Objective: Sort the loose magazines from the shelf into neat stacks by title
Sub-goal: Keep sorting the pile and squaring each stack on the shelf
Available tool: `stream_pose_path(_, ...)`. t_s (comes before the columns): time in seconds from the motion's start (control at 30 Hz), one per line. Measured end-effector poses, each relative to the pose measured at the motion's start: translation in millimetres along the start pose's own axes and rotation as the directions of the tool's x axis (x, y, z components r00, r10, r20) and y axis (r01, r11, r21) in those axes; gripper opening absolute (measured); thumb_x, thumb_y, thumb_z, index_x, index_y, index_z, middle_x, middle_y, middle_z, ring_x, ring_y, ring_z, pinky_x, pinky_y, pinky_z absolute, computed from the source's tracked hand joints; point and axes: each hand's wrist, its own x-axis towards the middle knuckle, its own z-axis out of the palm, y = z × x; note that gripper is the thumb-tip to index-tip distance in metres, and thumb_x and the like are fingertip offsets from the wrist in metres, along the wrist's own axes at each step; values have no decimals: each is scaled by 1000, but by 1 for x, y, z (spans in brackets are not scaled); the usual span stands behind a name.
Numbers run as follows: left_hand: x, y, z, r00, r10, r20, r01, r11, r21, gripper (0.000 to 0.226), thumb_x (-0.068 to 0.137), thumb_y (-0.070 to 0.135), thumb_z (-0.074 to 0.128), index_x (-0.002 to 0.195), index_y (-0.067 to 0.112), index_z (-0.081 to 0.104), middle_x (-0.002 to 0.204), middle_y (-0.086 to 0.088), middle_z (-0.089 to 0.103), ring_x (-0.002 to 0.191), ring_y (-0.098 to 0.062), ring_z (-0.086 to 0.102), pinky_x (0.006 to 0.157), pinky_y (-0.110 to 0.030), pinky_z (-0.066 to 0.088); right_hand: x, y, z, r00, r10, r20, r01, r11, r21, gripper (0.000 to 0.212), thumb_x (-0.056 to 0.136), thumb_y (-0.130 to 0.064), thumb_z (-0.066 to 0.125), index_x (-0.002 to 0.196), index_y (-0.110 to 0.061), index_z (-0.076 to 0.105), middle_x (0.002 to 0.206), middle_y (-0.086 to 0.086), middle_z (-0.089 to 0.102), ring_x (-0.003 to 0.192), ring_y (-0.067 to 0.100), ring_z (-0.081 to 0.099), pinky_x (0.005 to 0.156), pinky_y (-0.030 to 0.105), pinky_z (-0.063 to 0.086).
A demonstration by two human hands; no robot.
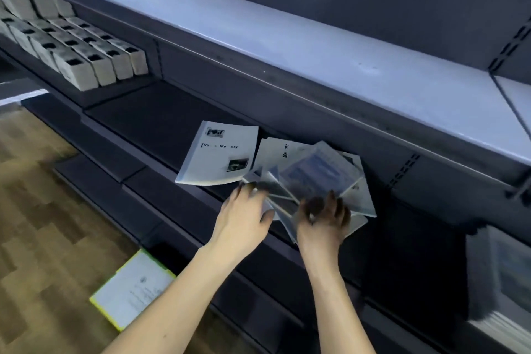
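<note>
A white magazine point(218, 154) with a title reading like "Time Memory" lies on the dark middle shelf point(149, 121), apart from the rest. To its right sits a loose, fanned pile of magazines point(319, 172), blurred; one shows the same title sideways. My left hand point(244, 217) touches the pile's left edge with fingers spread. My right hand point(323, 224) curls over the pile's front edge, fingertips on the covers. Whether either hand grips a magazine is unclear.
Rows of pale boxes point(86, 57) fill the same shelf at the left. A light upper shelf point(316, 46) overhangs the pile. A stack of magazines point(500, 282) stands at the lower right. A yellow-edged booklet point(132, 287) lies on the wooden floor.
</note>
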Motion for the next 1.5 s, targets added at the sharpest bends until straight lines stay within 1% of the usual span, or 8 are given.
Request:
stream_pose_path(0.17, 38, -15, -4, 992, 123, -3, -122, 990, -67, 51, 93, 32, 56, 142, 30, 41, 137, -2, 49, 126, -24, 47, 98, -39, 48, 2, -10, 6, 994, 107, 3, -106, 993, -47, 71, 91, -34, 66, 150, -6, 38, 153, 21, 38, 144, 39, 25, 116, 53, 25)
stream_pose_path(0.43, 94, 8, 25, 983, 124, 133, -147, 973, 177, 63, 94, 63, 36, 145, 26, 31, 140, -6, 47, 129, -33, 41, 103, -47, 33, -5, -3, -7, 987, 132, -89, -135, 991, -21, 53, 91, -25, 67, 138, -3, 52, 138, 18, 53, 132, 34, 44, 108, 50, 39)
stream_pose_path(0.7, 122, 6, 36, 969, 211, 128, -223, 971, 90, 47, 101, 45, 36, 146, 33, 33, 148, 0, 41, 126, -31, 39, 100, -45, 33, -5, 1, -15, 976, 211, -53, -214, 975, -51, 67, 78, -62, 41, 121, -14, 60, 128, -3, 57, 125, 19, 47, 104, 37, 42)
stream_pose_path(1.0, 82, 9, 32, 983, 163, 83, -169, 983, 72, 62, 95, 56, 41, 148, 26, 29, 132, -11, 48, 117, -33, 47, 96, -41, 43, -11, -4, -19, 979, 204, 18, -204, 978, -41, 35, 98, -40, 53, 121, -15, 60, 142, 2, 46, 134, 24, 35, 108, 41, 39)
stream_pose_path(1.1, 50, 9, 35, 978, 203, 41, -206, 974, 98, 67, 93, 60, 39, 148, 23, 32, 128, -13, 50, 119, -36, 49, 93, -44, 46, -10, -7, -22, 982, 186, -8, -187, 982, -36, 38, 98, -36, 54, 132, -19, 56, 138, 2, 49, 129, 23, 41, 106, 41, 42)
stream_pose_path(1.27, 27, 15, 37, 982, 177, 68, -181, 983, 45, 74, 89, 59, 50, 149, 21, 28, 123, -9, 43, 111, -29, 47, 84, -38, 49, -6, -1, -22, 971, 238, -5, -234, 951, -200, 53, 95, -53, 35, 115, -13, 64, 114, 6, 64, 110, 28, 54, 91, 31, 37)
stream_pose_path(1.4, 25, 14, 37, 980, 179, 88, -171, 981, -95, 78, 88, 51, 58, 151, 24, 21, 122, -8, 39, 112, -28, 45, 81, -36, 54, 1, -2, -35, 930, 351, 107, -356, 934, 33, 43, 93, -41, 64, 122, -11, 54, 116, 6, 59, 103, 23, 59, 84, 32, 50)
stream_pose_path(1.5, 27, 14, 34, 981, 180, 70, -177, 983, -47, 70, 91, 47, 56, 151, 25, 27, 124, -10, 44, 113, -32, 47, 86, -40, 52, 4, 1, -43, 905, 406, 127, -423, 888, 182, 41, 88, -29, 72, 117, -8, 52, 97, -1, 60, 80, 10, 56, 72, 24, 43)
